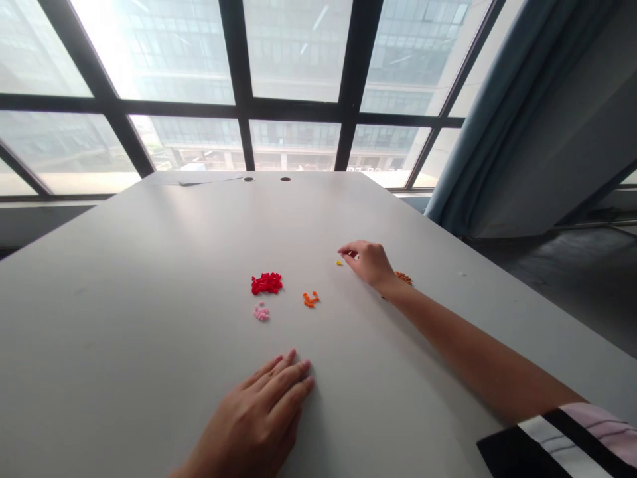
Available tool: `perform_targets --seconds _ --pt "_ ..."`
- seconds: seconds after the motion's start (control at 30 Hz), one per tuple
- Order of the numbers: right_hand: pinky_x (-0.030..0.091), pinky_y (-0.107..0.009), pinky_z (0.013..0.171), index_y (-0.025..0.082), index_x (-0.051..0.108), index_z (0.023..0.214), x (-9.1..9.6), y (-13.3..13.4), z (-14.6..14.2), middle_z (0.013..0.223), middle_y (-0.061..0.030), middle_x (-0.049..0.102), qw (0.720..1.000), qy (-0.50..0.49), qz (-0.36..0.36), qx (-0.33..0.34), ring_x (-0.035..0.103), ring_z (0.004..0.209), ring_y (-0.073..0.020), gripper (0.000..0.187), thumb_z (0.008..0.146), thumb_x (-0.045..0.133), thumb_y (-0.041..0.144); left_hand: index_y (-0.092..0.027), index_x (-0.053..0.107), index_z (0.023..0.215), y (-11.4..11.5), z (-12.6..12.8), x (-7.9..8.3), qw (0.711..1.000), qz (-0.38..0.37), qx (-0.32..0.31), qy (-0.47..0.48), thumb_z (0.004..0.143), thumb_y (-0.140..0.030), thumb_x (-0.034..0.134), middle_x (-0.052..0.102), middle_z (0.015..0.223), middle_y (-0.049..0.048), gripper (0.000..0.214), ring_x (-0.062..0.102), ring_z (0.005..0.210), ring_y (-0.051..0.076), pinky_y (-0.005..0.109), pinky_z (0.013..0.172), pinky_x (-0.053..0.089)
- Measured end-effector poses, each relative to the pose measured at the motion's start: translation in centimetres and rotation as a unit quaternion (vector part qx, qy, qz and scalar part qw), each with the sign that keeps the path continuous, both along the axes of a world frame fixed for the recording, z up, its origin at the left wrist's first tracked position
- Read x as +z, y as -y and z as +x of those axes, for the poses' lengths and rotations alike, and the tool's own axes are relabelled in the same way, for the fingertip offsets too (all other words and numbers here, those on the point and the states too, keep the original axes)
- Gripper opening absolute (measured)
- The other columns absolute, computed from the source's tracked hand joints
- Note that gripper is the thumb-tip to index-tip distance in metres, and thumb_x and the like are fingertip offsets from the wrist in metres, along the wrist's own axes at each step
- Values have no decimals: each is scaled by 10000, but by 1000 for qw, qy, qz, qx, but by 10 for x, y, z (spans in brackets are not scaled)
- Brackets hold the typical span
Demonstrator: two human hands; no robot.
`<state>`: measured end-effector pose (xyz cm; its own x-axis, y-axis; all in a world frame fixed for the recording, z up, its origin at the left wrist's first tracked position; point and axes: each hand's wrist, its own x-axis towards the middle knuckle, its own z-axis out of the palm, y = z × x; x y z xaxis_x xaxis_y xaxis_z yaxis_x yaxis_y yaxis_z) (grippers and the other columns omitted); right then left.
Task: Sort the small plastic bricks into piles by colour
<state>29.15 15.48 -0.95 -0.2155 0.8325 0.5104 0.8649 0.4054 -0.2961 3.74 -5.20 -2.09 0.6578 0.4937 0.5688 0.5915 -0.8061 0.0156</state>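
My left hand point(256, 411) rests palm down on the white table point(149, 332), fingers stretched out and holding nothing. My right hand point(368, 261) is farther off, its thumb and fingertips drawn close in a pinch; whether a small piece sits between them is hidden. Just below those fingertips lies a yellow piece point(339, 263). Partly covered by the right wrist is a pile of brown pieces point(404, 277). Between the hands is a small group of orange pieces point(310, 300). Left of it are a larger heap of red pieces point(267, 283) and some pink pieces point(261, 313).
A pale sheet point(199, 179) lies at the table's far left edge, near two round holes point(285, 179) in the tabletop. Tall windows point(298, 53) stand beyond. A blue curtain point(478, 133) hangs at the right. A tiny whitish bit point(462, 273) lies on the right side.
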Motion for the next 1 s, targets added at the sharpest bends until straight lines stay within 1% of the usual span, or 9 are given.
perform_targets --seconds 0.1,0.2,0.27,0.33,0.47,0.53,0.7,0.83,1.0 --pt "505 -281 725 210 738 875 4 -4 10 787 -22 732 1000 -1 -15 -15 663 707 -162 153 784 625 161 -116 609 1100 1 0 0 1000 1 3 3 825 -54 428 688 1115 88 335 586 1145 190 291 984 476" --pt "500 -249 697 241 744 837 2 -7 12 754 17 725 998 21 -56 18 650 652 -133 121 720 714 249 -115 612 1091 0 0 -1 1000 2 2 3 821 -50 429 690 1110 85 333 592 1136 194 296 978 481" --pt "491 -238 708 253 748 788 -1 -11 11 775 26 725 996 36 -73 33 644 652 -122 90 700 732 258 -114 611 1093 0 0 -1 1000 1 2 2 823 -53 430 689 1112 86 331 590 1139 192 291 979 479" --pt "484 -250 733 244 750 763 -3 -17 12 782 10 728 997 38 -71 16 645 680 -134 60 723 707 233 -114 610 1098 -1 0 -1 1000 -1 3 2 825 -57 431 688 1113 90 331 586 1145 189 286 983 475" --pt "483 -290 767 205 748 838 -1 -35 25 802 -39 736 996 18 -56 -60 653 742 -170 125 784 639 235 -116 611 1097 0 -1 0 1000 -2 3 1 813 -51 429 688 1113 87 344 591 1139 194 299 977 482" --pt "489 -284 753 199 742 863 2 -42 33 793 -37 736 995 9 -58 -86 655 736 -167 141 784 638 253 -118 614 1092 0 -1 0 1000 -5 1 -4 807 -47 427 689 1114 83 348 593 1135 196 300 970 488" --pt "486 -240 709 213 744 784 1 -49 42 737 -4 733 991 14 -92 -94 657 714 -145 101 719 694 272 -120 615 1088 1 -1 0 1000 -9 4 3 811 -50 431 690 1112 86 341 586 1144 188 287 983 474" --pt "475 -268 742 244 749 766 -6 -50 41 756 7 734 990 34 -99 -96 645 735 -157 90 705 695 284 -120 612 1095 0 0 1 1000 -12 4 1 812 -47 428 689 1114 87 345 584 1145 191 286 982 471" --pt "461 -337 802 218 757 798 -7 -52 42 870 -58 721 990 42 -66 -119 633 827 -206 137 748 655 294 -125 604 1106 1 -1 3 1000 -19 6 2 813 -50 430 687 1118 93 349 575 1156 193 296 990 464"
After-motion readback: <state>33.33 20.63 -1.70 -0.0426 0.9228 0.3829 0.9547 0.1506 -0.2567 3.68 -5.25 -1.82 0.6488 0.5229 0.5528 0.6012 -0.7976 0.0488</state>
